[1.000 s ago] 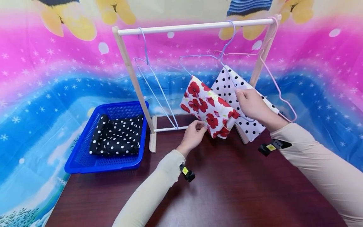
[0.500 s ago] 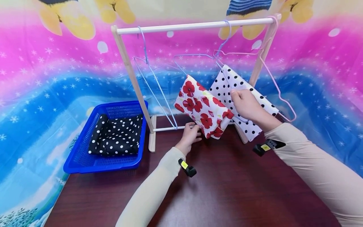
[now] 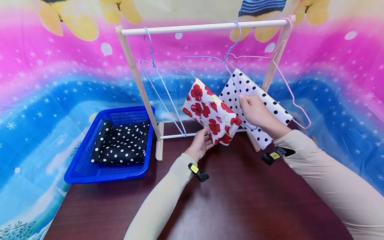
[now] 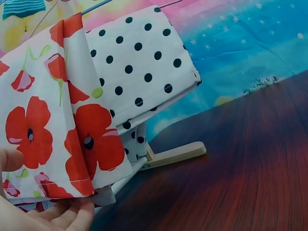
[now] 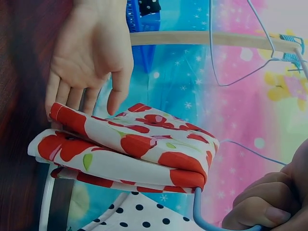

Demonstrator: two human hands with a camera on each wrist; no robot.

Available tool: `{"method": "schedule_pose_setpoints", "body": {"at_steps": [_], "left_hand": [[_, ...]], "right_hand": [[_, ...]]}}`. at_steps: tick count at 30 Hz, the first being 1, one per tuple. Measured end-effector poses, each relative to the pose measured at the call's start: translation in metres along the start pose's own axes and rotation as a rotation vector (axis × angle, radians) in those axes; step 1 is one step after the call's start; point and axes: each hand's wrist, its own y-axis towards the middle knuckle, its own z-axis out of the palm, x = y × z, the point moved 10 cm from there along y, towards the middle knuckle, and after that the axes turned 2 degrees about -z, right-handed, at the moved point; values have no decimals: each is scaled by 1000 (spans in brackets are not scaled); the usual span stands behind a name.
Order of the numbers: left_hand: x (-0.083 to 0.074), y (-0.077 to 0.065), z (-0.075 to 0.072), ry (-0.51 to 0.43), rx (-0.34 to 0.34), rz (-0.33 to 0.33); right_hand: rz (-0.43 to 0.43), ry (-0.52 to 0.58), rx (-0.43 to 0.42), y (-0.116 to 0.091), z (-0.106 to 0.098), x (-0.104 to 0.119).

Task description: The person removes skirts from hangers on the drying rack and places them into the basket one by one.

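Note:
A white cloth with red flowers (image 3: 207, 108) drapes folded over the lower bar of a blue hanger (image 5: 198, 211), whose hook is on the rack's top rail. My right hand (image 3: 256, 112) grips the wire at the hanger's right side, fingers curled round it. At the cloth's lower left edge is my left hand (image 3: 198, 145), its fingers extended under the hem and its thumb apart in front. In the left wrist view, the cloth's hem covers part of these fingers (image 4: 72, 217). Behind hangs a white cloth with black dots (image 3: 255, 89) on a pink hanger (image 3: 290, 87).
The wooden rack (image 3: 136, 71) stands on a dark table (image 3: 240, 196). Toward its left end hangs a bare blue hanger (image 3: 166, 90). Left of the rack, a blue basket (image 3: 78, 163) holds a black cloth with white dots (image 3: 124, 141). A printed backdrop (image 3: 30, 86) surrounds the table.
The flowered cloth and its hanger have shifted left with my right hand. My left hand's fingers have let go of the cloth's edge, spread, and slid under the hem.

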Motion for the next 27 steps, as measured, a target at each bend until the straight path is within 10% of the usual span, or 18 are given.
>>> {"method": "schedule_pose_setpoints", "body": {"at_steps": [27], "left_hand": [[-20, -2, -26, -346, 3, 58]], "right_hand": [[11, -12, 6, 3, 0, -5]]}}
